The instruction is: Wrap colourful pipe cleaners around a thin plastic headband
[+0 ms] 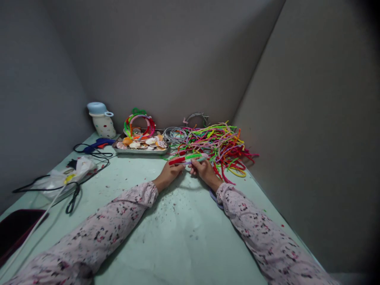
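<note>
Just short of the stem pile [221,138], a fuzzy band [188,157] is held two-handed. Its red end is clamped by the left hand [172,171]; right of middle it is pinched by the right hand [203,168], fingertips together, presumably for two-point support. Pile is probably kept ahead for easy reach. Rings [139,115] are stood on shells [151,141] in the tray [139,151], likely to save space.

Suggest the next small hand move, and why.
Probably a small twist by the right hand on the colour-banded fuzzy piece, with the left hand bracing it: the left holds it near the red end, the right nearer the other, so it looks steadied.
</note>
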`<state>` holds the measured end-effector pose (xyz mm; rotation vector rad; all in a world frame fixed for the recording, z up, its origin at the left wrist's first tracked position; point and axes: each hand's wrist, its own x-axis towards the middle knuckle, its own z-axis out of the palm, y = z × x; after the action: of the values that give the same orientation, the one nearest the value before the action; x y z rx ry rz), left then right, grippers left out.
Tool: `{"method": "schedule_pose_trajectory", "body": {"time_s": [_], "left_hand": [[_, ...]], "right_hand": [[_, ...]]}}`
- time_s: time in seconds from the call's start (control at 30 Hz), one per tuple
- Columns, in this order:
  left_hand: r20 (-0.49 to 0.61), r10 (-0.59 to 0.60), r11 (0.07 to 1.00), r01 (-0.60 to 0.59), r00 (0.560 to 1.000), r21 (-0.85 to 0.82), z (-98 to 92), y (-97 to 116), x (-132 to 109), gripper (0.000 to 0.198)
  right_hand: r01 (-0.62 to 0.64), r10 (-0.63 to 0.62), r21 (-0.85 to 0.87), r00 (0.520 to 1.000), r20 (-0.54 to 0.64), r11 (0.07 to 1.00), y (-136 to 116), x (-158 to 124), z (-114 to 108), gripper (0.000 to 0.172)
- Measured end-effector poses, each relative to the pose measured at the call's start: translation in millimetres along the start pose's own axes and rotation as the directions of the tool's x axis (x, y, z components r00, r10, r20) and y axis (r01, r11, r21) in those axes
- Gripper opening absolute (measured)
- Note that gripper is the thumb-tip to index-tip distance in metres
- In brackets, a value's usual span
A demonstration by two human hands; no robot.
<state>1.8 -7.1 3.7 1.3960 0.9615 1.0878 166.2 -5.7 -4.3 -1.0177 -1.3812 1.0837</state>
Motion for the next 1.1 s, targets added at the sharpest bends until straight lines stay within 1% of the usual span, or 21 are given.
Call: {"method": "schedule_pose_trajectory", "body": {"time_s": [0.1,0.23,0.33,0.57,0.8,0.9,1.0,1.1], "left_hand": [[-0.015,-0.039,0.999,0.039,0.999,-0.007,2.1,-1,4,0.018],[-0.009,-0.047,0.999,0.047,0.999,-0.028,3.0,-3,7,0.014],[0.002,-0.04,0.999,0.04,0.999,-0.036,2.4,-3,7,0.014],[0.014,0.001,0.999,0.0,1.0,-0.041,0.9,-3,7,0.023],[0.029,0.008,0.999,-0.007,1.0,-0.039,-0.8,-6,7,0.026],[0.018,0.014,1.0,-0.015,1.0,0.009,-0.4,-6,7,0.028],[-0.023,0.049,0.995,-0.046,0.999,0.092,0.3,-8,7,0.028],[-0.101,0.154,0.972,-0.133,0.983,0.191,2.3,-7,3,0.025]], "right_hand": [[-0.018,0.019,0.065,1.0,-0.013,0.998,3,1,-1,0.025],[-0.051,0.048,0.108,0.998,0.029,0.993,4,1,-2,0.027],[-0.07,0.062,0.133,0.996,0.06,0.989,3,1,-4,0.03],[-0.089,0.082,0.183,0.996,0.048,0.979,5,4,-8,0.034],[-0.119,0.102,0.24,0.991,0.081,0.963,8,5,-9,0.034],[-0.124,0.109,0.273,0.992,0.068,0.954,11,7,-10,0.035],[-0.123,0.122,0.31,0.992,0.023,0.943,12,8,-12,0.035],[-0.125,0.136,0.329,0.991,-0.011,0.936,13,9,-13,0.034]]}}
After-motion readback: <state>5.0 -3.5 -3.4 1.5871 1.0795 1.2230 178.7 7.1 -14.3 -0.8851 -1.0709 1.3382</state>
